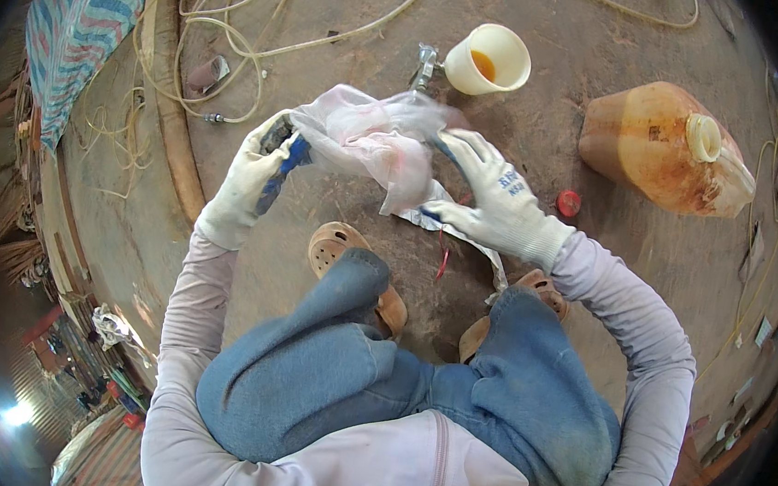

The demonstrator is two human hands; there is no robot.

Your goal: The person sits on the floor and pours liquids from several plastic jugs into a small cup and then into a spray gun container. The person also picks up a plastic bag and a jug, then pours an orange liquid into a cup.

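A thin, whitish, see-through plastic bag [361,134], crumpled and pinkish in places, hangs between my hands over the ground. Gloved in white with a blue palm, my left hand [261,172] pinches the bag's left end. At the other side my right hand [495,197], in a matching glove, has its thumb and fingers apart beside the bag, with fingertips at its edge. Part of the bag is smeared by motion. Beneath my right hand lies a silvery strip [468,236], and a thin red piece [444,259] shows near it.
Beyond the bag, a cream cup [505,61] holding amber liquid stands beside a metal fitting [425,68]. A stained plastic jug [639,140] is at right, near a red cap [568,203]. Pale hose [267,52] coils at far left, by a striped sheet [89,22].
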